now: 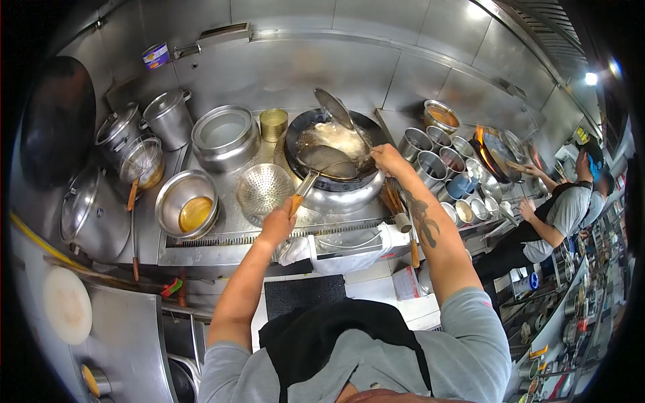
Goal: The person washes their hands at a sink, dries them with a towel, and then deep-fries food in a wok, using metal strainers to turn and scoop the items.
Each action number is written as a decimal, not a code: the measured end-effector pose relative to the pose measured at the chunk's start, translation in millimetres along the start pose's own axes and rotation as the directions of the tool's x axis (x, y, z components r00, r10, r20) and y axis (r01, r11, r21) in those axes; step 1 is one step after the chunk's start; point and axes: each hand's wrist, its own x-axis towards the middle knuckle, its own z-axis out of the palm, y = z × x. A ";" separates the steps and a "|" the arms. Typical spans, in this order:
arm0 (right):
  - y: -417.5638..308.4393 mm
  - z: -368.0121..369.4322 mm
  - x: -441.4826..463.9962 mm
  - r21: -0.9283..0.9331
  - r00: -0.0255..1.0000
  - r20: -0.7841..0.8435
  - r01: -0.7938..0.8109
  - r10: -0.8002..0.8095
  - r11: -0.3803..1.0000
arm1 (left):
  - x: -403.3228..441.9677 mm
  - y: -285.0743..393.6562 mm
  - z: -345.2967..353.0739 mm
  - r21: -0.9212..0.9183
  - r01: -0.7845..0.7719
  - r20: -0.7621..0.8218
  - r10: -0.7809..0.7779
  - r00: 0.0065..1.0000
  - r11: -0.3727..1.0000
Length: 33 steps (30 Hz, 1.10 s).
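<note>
My left hand is closed round the wooden handle of a round mesh strainer, which is held over the front of a black wok. Pale, bubbling contents show in the wok. On the right, my right hand grips the long handle of a ladle, its bowl raised above the back of the wok. A perforated metal bowl stands just left of the wok. Behind it is a gold-coloured tin.
Left of the wok are a large pot and a steel bowl with yellow liquid. Several metal containers stand to the right. Beyond them, another person works at a flaming wok. White cloths hang along the front edge.
</note>
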 end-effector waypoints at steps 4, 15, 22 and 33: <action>8.1 13.6 24.9 -0.156 0.979 0.004 -0.199 0.202 0.967 | -12.7 0.5 4.5 -0.113 0.039 0.006 -0.038 0.999 0.993; -5.5 11.2 -38.4 -0.068 1.000 0.001 0.003 -0.002 0.998 | -41.7 -18.3 59.9 -0.360 0.027 -0.109 -0.070 0.992 0.933; 49.7 -10.1 -42.8 -0.107 0.997 0.070 -0.026 0.034 0.994 | -48.2 -12.7 78.7 -0.260 0.129 -0.130 -0.167 0.977 0.957; 71.6 -35.8 -15.9 0.186 0.992 0.090 -0.101 0.086 0.977 | -90.4 47.6 66.0 -0.146 0.249 -0.353 -0.286 0.891 0.957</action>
